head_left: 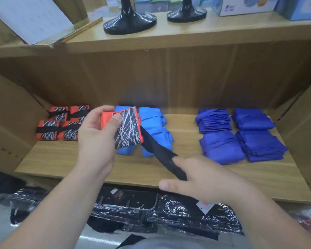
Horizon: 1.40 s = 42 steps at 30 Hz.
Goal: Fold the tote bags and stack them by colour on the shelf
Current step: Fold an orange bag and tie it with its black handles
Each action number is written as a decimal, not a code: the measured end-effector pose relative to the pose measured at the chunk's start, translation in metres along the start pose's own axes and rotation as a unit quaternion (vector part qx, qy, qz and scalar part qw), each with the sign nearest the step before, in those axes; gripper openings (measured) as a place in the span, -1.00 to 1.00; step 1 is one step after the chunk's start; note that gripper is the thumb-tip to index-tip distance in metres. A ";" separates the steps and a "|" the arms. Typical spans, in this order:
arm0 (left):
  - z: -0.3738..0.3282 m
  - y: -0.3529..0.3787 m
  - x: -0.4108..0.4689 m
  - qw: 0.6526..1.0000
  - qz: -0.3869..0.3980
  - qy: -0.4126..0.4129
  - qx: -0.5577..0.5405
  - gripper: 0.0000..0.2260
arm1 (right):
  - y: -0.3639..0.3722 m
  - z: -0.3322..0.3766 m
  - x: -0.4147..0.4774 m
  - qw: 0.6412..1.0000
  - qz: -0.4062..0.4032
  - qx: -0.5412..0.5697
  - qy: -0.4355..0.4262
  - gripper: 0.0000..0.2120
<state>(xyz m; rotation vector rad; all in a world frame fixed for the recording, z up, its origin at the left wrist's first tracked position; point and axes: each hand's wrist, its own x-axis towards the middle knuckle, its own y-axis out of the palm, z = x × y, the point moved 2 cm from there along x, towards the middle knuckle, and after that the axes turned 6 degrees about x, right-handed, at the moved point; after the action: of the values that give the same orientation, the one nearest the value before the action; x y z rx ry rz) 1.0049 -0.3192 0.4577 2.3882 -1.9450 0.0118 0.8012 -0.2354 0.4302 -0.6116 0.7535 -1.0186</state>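
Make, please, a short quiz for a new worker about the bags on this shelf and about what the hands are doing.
1. True or false: the left hand grips a folded orange bag above the shelf.
2. How many orange bags can be seen lying at the left of the shelf? A) two B) four C) six
3. Fill in: between the orange bags and the dark blue bags lie the ______ bags.

Key: 1 true; 2 B; 3 light blue bags.
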 end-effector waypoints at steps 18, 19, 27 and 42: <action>0.061 -0.002 -0.025 0.981 0.081 -0.039 0.175 -0.79 | 0.004 -0.028 0.011 0.620 0.006 0.765 -0.177 -0.11; 0.061 -0.001 -0.018 0.986 0.062 -0.039 0.152 -0.79 | 0.008 -0.027 0.009 0.658 0.025 0.733 -0.168 -0.11; 0.043 0.008 -0.010 0.995 0.057 -0.078 -0.014 -0.80 | 0.016 -0.049 0.003 0.931 -0.003 0.363 0.016 -0.07; 0.119 -0.002 -0.012 0.855 0.247 0.105 0.444 -0.61 | 0.053 -0.061 0.022 0.874 0.053 0.479 0.058 -0.31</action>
<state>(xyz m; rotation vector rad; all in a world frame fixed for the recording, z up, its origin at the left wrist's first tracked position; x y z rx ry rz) 1.0003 -0.3129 0.3384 1.9632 -2.7402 1.4057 0.7876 -0.2409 0.3477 0.3526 0.2946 -1.1800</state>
